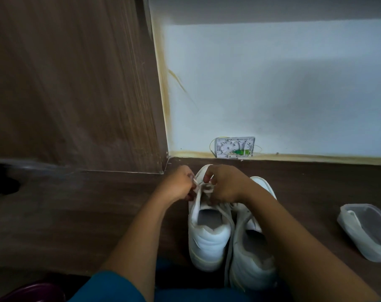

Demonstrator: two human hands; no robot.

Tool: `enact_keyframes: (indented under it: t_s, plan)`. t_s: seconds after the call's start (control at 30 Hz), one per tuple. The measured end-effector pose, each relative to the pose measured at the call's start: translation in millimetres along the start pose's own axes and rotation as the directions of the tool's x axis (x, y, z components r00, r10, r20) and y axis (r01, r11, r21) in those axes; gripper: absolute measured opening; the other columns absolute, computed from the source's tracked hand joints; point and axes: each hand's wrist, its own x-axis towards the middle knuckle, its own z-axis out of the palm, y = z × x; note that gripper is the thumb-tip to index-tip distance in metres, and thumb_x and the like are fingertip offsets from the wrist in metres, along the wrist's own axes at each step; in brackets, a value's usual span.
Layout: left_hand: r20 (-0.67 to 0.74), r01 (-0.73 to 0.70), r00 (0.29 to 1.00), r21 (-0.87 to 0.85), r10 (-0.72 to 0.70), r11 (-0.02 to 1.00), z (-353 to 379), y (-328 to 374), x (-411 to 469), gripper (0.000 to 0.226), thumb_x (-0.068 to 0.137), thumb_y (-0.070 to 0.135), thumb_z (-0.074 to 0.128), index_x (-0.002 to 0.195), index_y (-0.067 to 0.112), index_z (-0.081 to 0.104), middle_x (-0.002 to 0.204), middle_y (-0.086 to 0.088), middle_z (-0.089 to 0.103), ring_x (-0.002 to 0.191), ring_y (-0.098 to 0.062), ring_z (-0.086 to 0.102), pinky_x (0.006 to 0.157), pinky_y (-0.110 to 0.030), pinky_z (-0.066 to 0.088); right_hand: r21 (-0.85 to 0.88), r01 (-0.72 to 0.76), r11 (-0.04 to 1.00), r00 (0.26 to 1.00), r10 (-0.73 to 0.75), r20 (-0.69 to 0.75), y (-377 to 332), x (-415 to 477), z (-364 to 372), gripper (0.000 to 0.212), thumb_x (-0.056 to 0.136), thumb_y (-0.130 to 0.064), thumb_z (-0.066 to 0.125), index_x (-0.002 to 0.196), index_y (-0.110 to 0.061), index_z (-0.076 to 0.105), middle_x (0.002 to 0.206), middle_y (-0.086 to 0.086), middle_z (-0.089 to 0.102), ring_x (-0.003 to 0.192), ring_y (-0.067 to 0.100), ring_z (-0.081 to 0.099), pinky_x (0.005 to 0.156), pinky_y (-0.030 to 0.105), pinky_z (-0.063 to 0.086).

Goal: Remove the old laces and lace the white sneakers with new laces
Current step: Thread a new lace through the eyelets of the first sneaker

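Two white sneakers: they are standing side by side on the floor (76,214), toes pointing at the wall (272,83), heels toward the person.
First sneaker (209,238): it is sitting on the left of the pair, and both hands are working over its lacing area.
Second sneaker (250,262): it is touching the first along its side, with the right forearm crossing above it.
Lace (198,194): a pale strand is running up from the first sneaker's eyelets into the left hand.
Left hand (178,184): its fingers are curling tight and pinching the lace near its tip.
Right hand (226,186): its fingers are bending down over the tongue of the first sneaker; whether they are gripping anything I cannot tell, since the hand is hiding them.
Container (368,234): a clear plastic tub is lying on the floor well to the right, with something whitish showing inside.
Wall box (235,147): a small white plate with a green part is sitting at the foot of the wall, beyond the toes.
Wooden panel (72,83): it is rising on the left and meeting the wall in a corner.
Teal clothing (111,286): it is showing at the bottom edge.
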Motion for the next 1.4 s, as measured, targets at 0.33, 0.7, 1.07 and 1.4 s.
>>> enact_keyframes:
  t_s: [0.33, 0.7, 1.07, 1.4]
  plan:
    - [-0.244, -0.247, 0.965, -0.705, 0.100, 0.665, -13.8, 24.0, -10.3, 0.027, 0.101, 0.006, 0.033, 0.080, 0.013, 0.048, 0.057, -0.002, 0.058, 0.055, -0.012, 0.060, 0.074, -0.033, 0.054, 0.003, 0.200, 0.980, 0.974, -0.198, -0.111, -5.2, 0.7, 5.7, 0.021, 0.076, -0.015, 0.068, 0.091, -0.028, 0.076, 0.089, -0.004, 0.071, 0.083, 0.013, 0.063, 0.075, 0.027, 0.049]
    - [-0.241, -0.332, 0.943, -0.635, 0.229, 0.698, -15.2, 17.8, -8.6, 0.029, 0.098, -0.004, 0.035, 0.082, 0.013, 0.052, 0.060, 0.001, 0.056, 0.046, -0.007, 0.042, 0.044, -0.018, 0.035, -0.060, 0.181, 0.982, 0.957, -0.190, -0.219, -16.7, 3.5, 7.5, 0.020, 0.085, -0.027, 0.065, 0.074, -0.011, 0.068, 0.063, 0.004, 0.057, 0.065, 0.020, 0.051, 0.057, 0.028, 0.031]
    - [-0.271, -0.336, 0.941, -0.687, 0.201, 0.645, -21.8, 20.9, -11.4, 0.031, 0.097, -0.002, 0.038, 0.075, 0.004, 0.060, 0.061, -0.005, 0.061, 0.049, -0.008, 0.055, 0.051, -0.017, 0.050, 0.403, 0.227, 0.887, 0.939, -0.089, -0.333, -16.3, 3.9, -14.6, 0.017, 0.078, -0.004, 0.068, 0.094, -0.011, 0.069, 0.085, 0.006, 0.072, 0.081, 0.018, 0.067, 0.079, 0.035, 0.053]
    - [0.158, -0.079, 0.974, -0.431, 0.161, 0.899, -13.1, 6.2, -16.2, 0.025, 0.087, -0.014, 0.048, 0.079, 0.004, 0.063, 0.065, -0.007, 0.061, 0.052, -0.010, 0.052, 0.048, -0.017, 0.045, 0.685, 0.387, 0.618, 0.831, 0.089, -0.549, -32.5, -2.0, -26.2, 0.013, 0.088, -0.002, 0.059, 0.084, -0.006, 0.072, 0.069, 0.012, 0.069, 0.058, 0.014, 0.063, 0.063, 0.031, 0.055]
